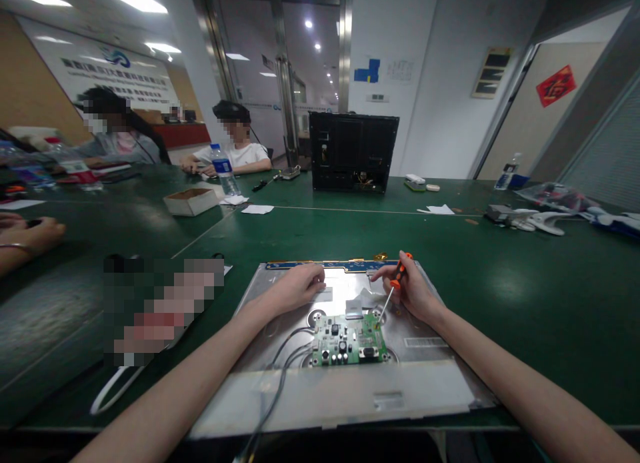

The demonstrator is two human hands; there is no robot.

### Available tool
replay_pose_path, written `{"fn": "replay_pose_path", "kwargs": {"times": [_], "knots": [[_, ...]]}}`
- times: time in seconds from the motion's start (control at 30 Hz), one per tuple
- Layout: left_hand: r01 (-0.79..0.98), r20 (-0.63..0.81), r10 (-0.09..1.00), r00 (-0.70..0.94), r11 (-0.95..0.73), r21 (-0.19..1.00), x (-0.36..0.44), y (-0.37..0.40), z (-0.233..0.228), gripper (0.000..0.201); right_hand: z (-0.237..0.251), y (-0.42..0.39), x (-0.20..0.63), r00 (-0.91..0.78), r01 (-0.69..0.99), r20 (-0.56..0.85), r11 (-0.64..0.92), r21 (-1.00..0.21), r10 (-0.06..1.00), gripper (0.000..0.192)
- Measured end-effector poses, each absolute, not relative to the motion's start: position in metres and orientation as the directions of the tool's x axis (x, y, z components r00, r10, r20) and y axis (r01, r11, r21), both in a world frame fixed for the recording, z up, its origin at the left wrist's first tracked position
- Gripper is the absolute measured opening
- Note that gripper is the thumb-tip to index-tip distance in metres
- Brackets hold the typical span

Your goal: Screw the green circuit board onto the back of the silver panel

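Observation:
A flat silver display panel (425,383) lies back side up at the table's front edge. On it sits a green circuit board (350,339), with dark cables (283,383) running from its left side. My right hand (415,293) is closed around an orange and black screwdriver (395,285); its shaft slants down to the board's upper right corner. Over the panel's upper middle, my left hand (300,288) is closed with curled fingers; what they hold, if anything, is hidden. A blue circuit strip (340,266) lines the panel's far edge.
A black monitor housing (353,153) stands at the back. An open box (193,201) and a water bottle (225,169) stand left of it. A blurred-out item with a white cord (103,396) lies left. Two people sit beyond; another person's hand (30,239) is at far left.

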State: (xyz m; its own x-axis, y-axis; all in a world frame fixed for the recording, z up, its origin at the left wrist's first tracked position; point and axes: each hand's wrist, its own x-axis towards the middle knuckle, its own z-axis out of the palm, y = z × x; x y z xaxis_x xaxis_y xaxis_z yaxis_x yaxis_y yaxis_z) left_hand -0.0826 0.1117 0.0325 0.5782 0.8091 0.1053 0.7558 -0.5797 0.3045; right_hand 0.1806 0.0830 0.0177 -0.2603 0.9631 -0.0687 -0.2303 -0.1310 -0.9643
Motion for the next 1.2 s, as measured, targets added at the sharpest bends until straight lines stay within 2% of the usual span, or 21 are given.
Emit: {"fn": "replay_pose_path", "kwargs": {"times": [1.2], "knots": [[0.736, 0.149, 0.799, 0.582, -0.596, 0.322, -0.0869, 0.1155, 0.0273, 0.023, 0.0151, 0.0835, 0.1808, -0.256, -0.243, -0.041, -0.105, -0.964, 0.966, 0.069]]}}
